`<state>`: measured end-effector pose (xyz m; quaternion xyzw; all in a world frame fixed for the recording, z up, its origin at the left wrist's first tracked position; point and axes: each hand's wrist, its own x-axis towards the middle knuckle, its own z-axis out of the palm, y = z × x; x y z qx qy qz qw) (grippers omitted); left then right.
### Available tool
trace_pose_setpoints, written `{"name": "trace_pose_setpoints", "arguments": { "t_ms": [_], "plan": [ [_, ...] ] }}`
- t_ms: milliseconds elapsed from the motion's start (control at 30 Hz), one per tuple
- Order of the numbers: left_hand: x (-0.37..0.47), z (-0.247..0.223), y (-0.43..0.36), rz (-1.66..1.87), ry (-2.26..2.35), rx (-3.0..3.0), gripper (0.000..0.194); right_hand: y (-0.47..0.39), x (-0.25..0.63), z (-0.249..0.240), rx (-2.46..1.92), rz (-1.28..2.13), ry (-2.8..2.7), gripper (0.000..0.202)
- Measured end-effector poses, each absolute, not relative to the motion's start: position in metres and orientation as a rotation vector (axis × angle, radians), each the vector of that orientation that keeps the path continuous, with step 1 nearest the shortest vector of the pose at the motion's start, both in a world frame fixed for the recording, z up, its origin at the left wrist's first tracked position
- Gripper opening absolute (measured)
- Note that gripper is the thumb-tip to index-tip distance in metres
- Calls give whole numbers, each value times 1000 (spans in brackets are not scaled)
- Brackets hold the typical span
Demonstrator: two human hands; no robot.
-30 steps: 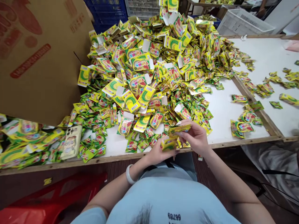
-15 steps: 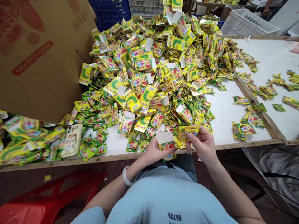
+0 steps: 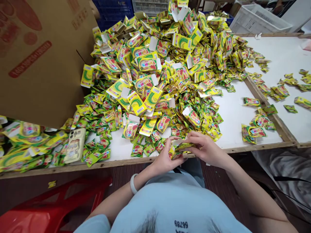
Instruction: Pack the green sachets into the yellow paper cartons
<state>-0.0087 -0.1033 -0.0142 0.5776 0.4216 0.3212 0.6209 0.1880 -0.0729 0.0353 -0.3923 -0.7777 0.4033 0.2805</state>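
My left hand (image 3: 163,160) is wrapped round a small yellow-and-green candy box (image 3: 171,152), its white flap raised. My right hand (image 3: 207,149) pinches a yellow candy packet (image 3: 185,146) against the open end of that box. How far the packet reaches inside is hidden by fingers and flap. Both hands are just above the table's front edge. Beyond them rises a big heap of printed boxes (image 3: 147,64) and small wrapped sachets (image 3: 104,144), many boxes with open flaps.
A large brown carton (image 3: 48,87) stands at the left. A phone (image 3: 74,145) lies by the front edge. Wooden strips (image 3: 267,106) divide the white table, with loose packets (image 3: 257,132) at right. Crates (image 3: 261,19) are behind; a red stool (image 3: 55,207) is below left.
My right hand has moved left with the yellow packet, bringing it to the opening of the box. My left hand has turned the box towards it.
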Motion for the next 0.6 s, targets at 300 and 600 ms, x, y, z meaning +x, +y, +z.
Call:
{"name": "trace_pose_setpoints", "arguments": {
  "t_ms": [300, 600],
  "plan": [
    [-16, -16, -104, 482, 919, 1419, 80, -84, 200, 31, -994, 1209, -2121, 14],
    [1, -19, -113, 426, 798, 1425, 89, -122, 201, 6, -956, 1466, -2115, 23]
  ]
}}
